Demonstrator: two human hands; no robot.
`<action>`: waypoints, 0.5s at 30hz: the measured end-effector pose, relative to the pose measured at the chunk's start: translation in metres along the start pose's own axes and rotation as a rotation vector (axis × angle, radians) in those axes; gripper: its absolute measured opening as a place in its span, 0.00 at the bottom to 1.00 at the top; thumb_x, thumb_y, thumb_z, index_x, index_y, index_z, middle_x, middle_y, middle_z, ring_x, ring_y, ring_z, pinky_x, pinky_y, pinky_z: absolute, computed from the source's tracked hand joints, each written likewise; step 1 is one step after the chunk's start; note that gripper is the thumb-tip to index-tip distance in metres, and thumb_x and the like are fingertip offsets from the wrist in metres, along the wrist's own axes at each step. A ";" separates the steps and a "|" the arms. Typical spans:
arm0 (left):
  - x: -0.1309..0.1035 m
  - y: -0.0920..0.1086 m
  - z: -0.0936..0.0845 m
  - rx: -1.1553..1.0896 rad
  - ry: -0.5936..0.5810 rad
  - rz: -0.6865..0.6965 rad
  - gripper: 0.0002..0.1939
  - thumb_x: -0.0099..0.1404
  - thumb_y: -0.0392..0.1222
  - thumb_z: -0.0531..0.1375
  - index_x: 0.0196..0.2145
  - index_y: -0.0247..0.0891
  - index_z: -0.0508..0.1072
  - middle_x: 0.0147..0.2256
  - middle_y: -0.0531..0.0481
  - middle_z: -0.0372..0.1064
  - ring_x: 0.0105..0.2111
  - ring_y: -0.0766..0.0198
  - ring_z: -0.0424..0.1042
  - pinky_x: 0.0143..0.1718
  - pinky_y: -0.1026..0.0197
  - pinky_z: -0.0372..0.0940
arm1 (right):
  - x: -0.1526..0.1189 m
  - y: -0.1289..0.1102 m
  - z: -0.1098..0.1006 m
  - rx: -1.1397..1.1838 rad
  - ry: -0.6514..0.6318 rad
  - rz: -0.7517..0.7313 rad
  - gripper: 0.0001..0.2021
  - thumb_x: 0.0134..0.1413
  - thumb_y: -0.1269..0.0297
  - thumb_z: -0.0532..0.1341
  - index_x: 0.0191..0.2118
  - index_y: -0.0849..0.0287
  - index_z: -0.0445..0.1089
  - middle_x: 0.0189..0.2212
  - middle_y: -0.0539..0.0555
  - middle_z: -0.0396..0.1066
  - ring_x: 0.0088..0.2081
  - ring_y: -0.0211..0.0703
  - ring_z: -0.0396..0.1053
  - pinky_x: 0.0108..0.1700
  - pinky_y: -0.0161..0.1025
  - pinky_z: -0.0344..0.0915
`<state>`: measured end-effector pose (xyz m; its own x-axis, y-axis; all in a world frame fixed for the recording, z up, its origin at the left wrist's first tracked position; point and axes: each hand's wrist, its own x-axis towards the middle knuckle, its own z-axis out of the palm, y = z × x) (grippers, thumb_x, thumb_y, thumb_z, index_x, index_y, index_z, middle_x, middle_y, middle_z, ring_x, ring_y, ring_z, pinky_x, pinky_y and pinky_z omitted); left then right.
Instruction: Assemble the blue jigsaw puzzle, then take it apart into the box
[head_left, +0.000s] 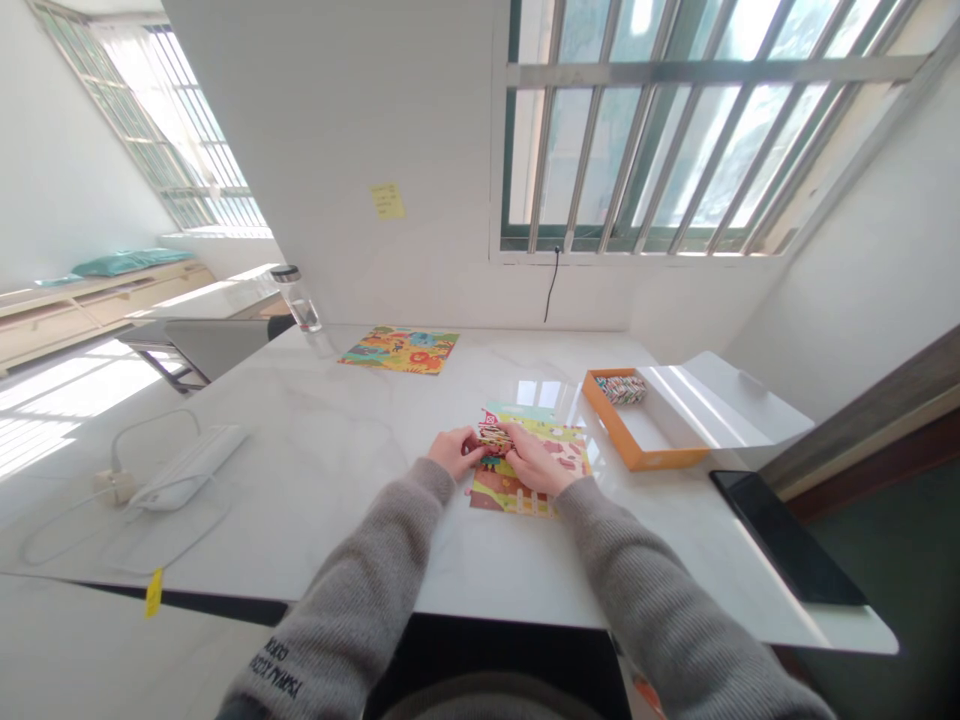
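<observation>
Between my two hands is a small stack of puzzle pieces [495, 437], seen edge-on. My left hand [454, 452] grips its left side with curled fingers. On the right side, my right hand [534, 458] closes round the same stack. Beneath them lies a colourful farm picture puzzle [499, 492] with white fence shapes along its lower edge; my hands cover part of it. An orange-rimmed box [632, 457] stands to the right, with more stacked pieces [621, 389] in its back left corner.
A second animal picture [405, 350] lies near the wall. A glass bottle [301, 304] stands at the back left. The power strip [193, 468] with cables is at the left, a black tablet [787, 538] at the right edge. The box's white lid [739, 395] adjoins it.
</observation>
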<state>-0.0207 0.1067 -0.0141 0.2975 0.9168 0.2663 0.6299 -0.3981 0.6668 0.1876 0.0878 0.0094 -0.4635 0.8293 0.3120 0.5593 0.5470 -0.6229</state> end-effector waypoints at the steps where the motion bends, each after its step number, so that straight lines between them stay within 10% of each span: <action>1: -0.001 0.002 0.001 -0.025 -0.009 -0.015 0.16 0.61 0.53 0.62 0.27 0.38 0.68 0.22 0.56 0.64 0.22 0.67 0.62 0.27 0.63 0.58 | 0.000 0.000 0.000 -0.008 -0.010 -0.006 0.25 0.56 0.76 0.52 0.60 0.62 0.60 0.55 0.64 0.67 0.57 0.51 0.64 0.61 0.51 0.59; 7: -0.003 0.011 -0.001 0.061 0.188 -0.005 0.22 0.53 0.50 0.68 0.43 0.38 0.72 0.36 0.47 0.73 0.40 0.53 0.71 0.46 0.51 0.66 | 0.000 0.000 0.005 0.046 0.017 -0.041 0.22 0.63 0.69 0.52 0.62 0.58 0.59 0.56 0.62 0.66 0.59 0.52 0.63 0.62 0.54 0.59; 15: -0.004 0.005 -0.013 -0.231 -0.001 0.041 0.19 0.62 0.49 0.62 0.49 0.40 0.67 0.42 0.46 0.77 0.41 0.56 0.77 0.47 0.54 0.69 | 0.005 -0.005 0.003 0.106 0.019 -0.072 0.29 0.61 0.69 0.55 0.67 0.55 0.52 0.61 0.60 0.59 0.63 0.48 0.58 0.66 0.50 0.55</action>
<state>-0.0274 0.1013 -0.0028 0.3207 0.8998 0.2958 0.4362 -0.4175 0.7971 0.1810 0.0887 0.0120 -0.4859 0.7911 0.3717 0.4486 0.5907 -0.6707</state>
